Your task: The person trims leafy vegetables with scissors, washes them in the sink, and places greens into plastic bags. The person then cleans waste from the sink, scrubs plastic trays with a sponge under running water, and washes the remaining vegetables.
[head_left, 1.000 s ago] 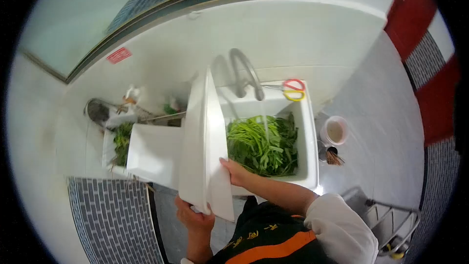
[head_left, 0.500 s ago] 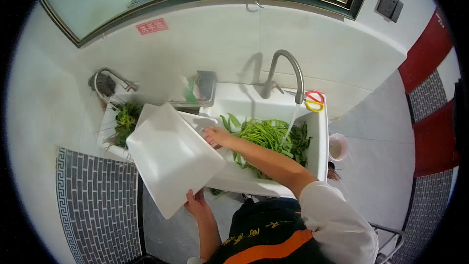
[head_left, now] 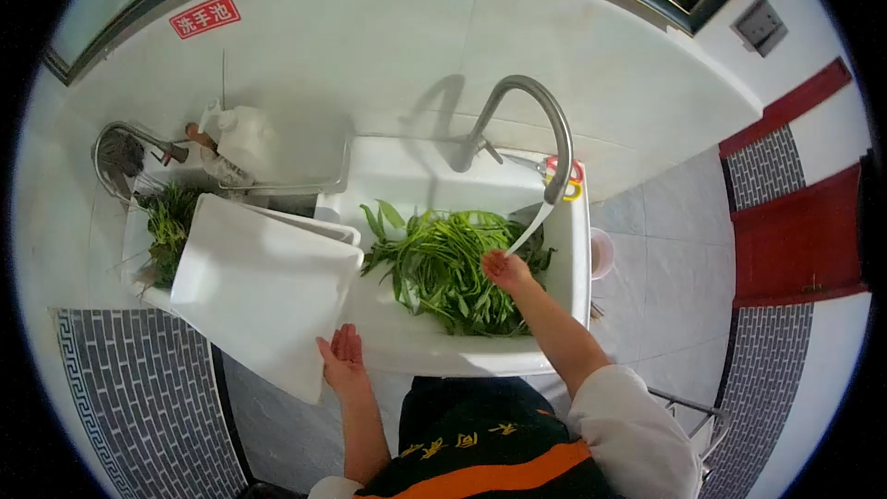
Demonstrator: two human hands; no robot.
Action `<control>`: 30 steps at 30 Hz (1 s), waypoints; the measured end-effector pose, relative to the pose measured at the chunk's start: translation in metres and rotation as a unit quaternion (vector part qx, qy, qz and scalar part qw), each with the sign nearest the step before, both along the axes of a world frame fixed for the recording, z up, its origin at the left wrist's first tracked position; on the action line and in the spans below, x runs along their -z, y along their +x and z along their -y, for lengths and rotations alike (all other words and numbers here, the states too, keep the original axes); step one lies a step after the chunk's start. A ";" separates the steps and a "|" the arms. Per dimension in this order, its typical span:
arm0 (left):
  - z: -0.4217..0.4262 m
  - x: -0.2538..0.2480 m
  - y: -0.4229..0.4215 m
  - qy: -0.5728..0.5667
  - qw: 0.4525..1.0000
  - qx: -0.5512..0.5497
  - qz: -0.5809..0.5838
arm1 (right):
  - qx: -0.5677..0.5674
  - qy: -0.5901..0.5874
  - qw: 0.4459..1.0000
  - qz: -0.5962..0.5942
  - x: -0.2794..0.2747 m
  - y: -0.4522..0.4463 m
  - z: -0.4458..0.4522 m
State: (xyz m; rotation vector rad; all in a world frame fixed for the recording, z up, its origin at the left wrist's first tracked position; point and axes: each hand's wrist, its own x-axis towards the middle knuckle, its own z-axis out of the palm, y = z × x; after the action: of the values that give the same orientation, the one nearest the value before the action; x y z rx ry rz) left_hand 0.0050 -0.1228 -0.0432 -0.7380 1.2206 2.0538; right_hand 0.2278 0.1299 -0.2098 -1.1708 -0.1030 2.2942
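My left hand (head_left: pixel 344 360) has its palm turned up and its fingers stretched out, beside the near right edge of a white plastic tub (head_left: pixel 268 277). Its thumb lies close to the tub's edge; I cannot tell whether it touches. Tilted, the tub rests over the left part of the sinks, on top of another white container (head_left: pixel 309 222). My right hand (head_left: pixel 505 270) is under the stream from the tall faucet (head_left: pixel 552 115), fingers loosely curled apart and nothing in them. Below it, long-stemmed leafy greens (head_left: pixel 443 254) lie heaped in the white sink (head_left: pixel 577 314).
Scissors (head_left: pixel 571 187) with red and yellow handles lie on the sink's back right corner. A white jug (head_left: pixel 248 139) stands at the back left by a wire rack (head_left: pixel 337 162). More greens (head_left: pixel 171 226) fill the left basin. A pink-rimmed bucket (head_left: pixel 601 254) is on the floor.
My right hand has left the tub and moved right, under the water. The tub sits lower over the left side, and my left hand has opened beside it. The camera view has shifted.
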 end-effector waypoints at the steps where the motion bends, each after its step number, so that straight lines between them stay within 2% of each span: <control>1: -0.005 0.003 0.000 -0.005 1.000 -0.005 0.002 | -0.005 -0.005 1.000 0.002 -0.007 -0.010 -0.005; 3: -0.009 0.008 -0.001 -0.016 1.000 -0.026 -0.008 | -0.048 0.052 0.970 0.233 -0.011 -0.040 -0.009; 4: -0.012 0.012 -0.002 -0.022 0.999 -0.027 -0.008 | -0.150 0.132 0.937 0.288 -0.010 -0.048 -0.013; 5: -0.013 0.017 -0.002 -0.040 0.999 -0.020 -0.013 | -0.153 0.127 0.937 0.288 -0.001 -0.052 -0.013; 6: -0.013 0.021 -0.001 -0.059 0.998 -0.013 -0.016 | -0.258 0.331 0.801 0.426 0.008 -0.054 -0.010; 7: -0.011 0.027 0.000 -0.066 0.998 -0.012 -0.013 | -0.341 0.508 0.594 0.523 0.011 -0.059 -0.006; 9: -0.016 0.035 0.000 -0.090 0.995 -0.046 0.021 | -0.163 0.430 0.792 0.401 0.015 -0.069 -0.004; 11: -0.018 0.033 0.005 -0.114 0.993 -0.036 0.018 | -0.178 0.566 0.544 0.593 0.016 -0.075 -0.006; 12: -0.019 0.032 0.009 -0.136 0.990 -0.023 0.017 | -0.182 0.563 0.547 0.593 0.025 -0.076 -0.008; 13: -0.021 0.036 0.016 -0.141 0.990 -0.023 0.018 | -0.220 0.504 0.525 0.650 0.041 -0.074 -0.011; 14: -0.025 0.044 0.024 -0.148 0.987 0.062 -0.003 | -0.256 0.441 0.497 0.702 0.056 -0.073 -0.014; 15: -0.031 0.051 0.033 -0.151 0.977 0.146 -0.024 | -0.259 0.439 0.497 0.702 0.078 -0.071 -0.012; 16: -0.043 0.057 0.043 -0.141 0.969 0.200 -0.032 | -0.313 0.531 0.316 0.721 0.104 -0.066 -0.008; 18: -0.078 0.080 0.058 -0.129 0.952 0.275 -0.026 | -0.354 0.597 0.120 0.709 0.099 -0.061 -0.011; 20: -0.109 0.125 0.067 -0.117 0.946 0.302 0.007 | -0.324 0.589 0.494 0.551 0.024 -0.061 -0.022; 21: -0.123 0.148 0.069 -0.106 0.945 0.308 0.027 | -0.324 0.589 0.493 0.553 0.012 -0.063 -0.025; 24: -0.160 0.191 0.071 -0.131 0.918 0.369 0.064 | -0.475 0.535 0.478 0.510 0.007 -0.059 -0.027; 25: -0.168 0.193 0.070 -0.130 0.917 0.371 0.065 | -0.474 0.533 0.477 0.513 0.015 -0.056 -0.022; 27: -0.181 0.196 0.071 -0.196 0.867 0.453 0.064 | -0.521 0.474 0.464 0.537 0.029 -0.053 -0.012; 28: -0.186 0.192 0.070 -0.197 0.866 0.455 0.064 | -0.524 0.492 0.452 0.528 0.009 -0.057 -0.014; 30: -0.195 0.186 0.068 -0.239 0.832 0.498 0.057 | -0.508 0.497 0.445 0.545 0.008 -0.056 -0.012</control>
State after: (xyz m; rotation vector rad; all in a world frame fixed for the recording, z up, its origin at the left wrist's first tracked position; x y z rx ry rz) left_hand 0.0727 0.0719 -0.2291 -0.2811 1.5996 0.8418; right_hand 0.1719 0.1421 -0.2179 -1.7056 -2.7661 0.8972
